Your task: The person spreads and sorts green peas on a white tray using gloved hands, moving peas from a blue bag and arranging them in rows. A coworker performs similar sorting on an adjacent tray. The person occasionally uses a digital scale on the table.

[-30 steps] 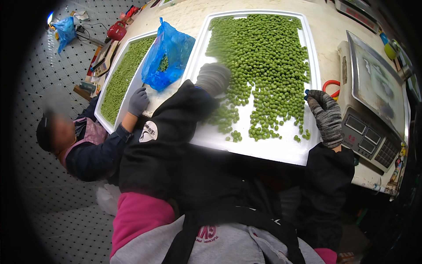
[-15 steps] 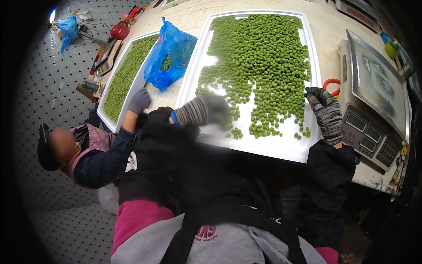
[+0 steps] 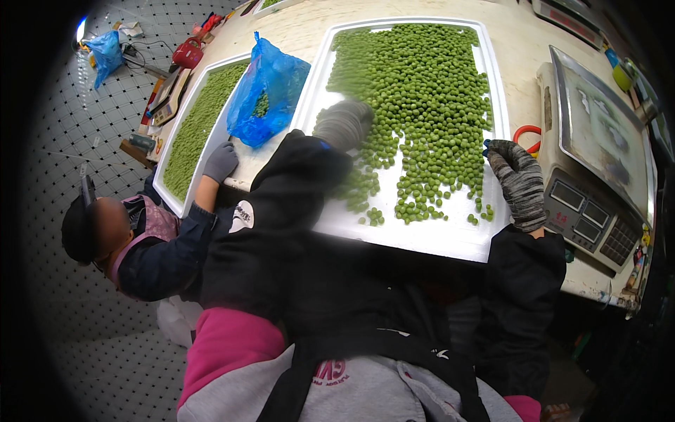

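My left hand [image 3: 343, 123], in a grey striped glove, is motion-blurred over the left part of a white foam tray [image 3: 408, 239] of green peas [image 3: 429, 91]; its fingers are smeared. My right hand [image 3: 512, 179], in a similar glove, has its fingers curled on the tray's right rim, with something small and blue at the fingertips. A blue plastic bag [image 3: 256, 105] with some peas in it lies left of this tray.
A co-worker [image 3: 140, 239] at left has a gloved hand by a second pea tray [image 3: 181, 205]. A scale [image 3: 587, 218] and red-handled tool [image 3: 527, 130] are at right. Another scale [image 3: 562, 17] and tray [image 3: 271, 5] sit at the back of the table [image 3: 520, 56].
My left hand swept down toward the front half-second ago and is now back higher on the tray, about where it was a second ago. Peas around it are blurred. My right hand stays at the rim.
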A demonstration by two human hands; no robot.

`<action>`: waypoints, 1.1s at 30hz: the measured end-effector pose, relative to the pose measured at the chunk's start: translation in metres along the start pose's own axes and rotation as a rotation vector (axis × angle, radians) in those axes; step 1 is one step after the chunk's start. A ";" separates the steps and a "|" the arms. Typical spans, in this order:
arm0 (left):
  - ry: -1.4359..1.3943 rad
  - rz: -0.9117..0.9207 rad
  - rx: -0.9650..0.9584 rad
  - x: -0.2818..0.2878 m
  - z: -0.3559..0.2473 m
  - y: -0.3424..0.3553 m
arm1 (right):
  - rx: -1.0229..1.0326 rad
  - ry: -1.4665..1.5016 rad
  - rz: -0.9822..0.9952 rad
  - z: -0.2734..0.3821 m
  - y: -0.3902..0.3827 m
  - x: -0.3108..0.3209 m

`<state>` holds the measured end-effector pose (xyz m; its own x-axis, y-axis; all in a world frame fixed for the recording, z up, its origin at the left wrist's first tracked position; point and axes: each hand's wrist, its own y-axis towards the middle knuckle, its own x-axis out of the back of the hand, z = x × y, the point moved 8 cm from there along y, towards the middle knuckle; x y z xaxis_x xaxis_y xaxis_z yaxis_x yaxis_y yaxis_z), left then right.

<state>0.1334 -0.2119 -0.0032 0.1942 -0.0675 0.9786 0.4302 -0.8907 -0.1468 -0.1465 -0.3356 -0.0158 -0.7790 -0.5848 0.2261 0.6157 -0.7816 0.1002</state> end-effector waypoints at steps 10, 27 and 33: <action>-0.344 0.094 0.009 -0.009 0.009 -0.003 | -0.022 -0.032 0.004 0.000 0.001 -0.001; -0.405 0.108 0.134 -0.020 0.020 -0.001 | -0.017 -0.047 0.003 0.001 0.000 -0.001; 0.014 0.093 -0.006 -0.015 0.007 0.006 | 0.011 -0.048 0.008 0.004 0.000 -0.002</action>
<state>0.1391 -0.2135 -0.0199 0.2205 -0.1564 0.9628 0.4054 -0.8831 -0.2363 -0.1444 -0.3336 -0.0119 -0.7677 -0.5795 0.2733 0.6233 -0.7743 0.1090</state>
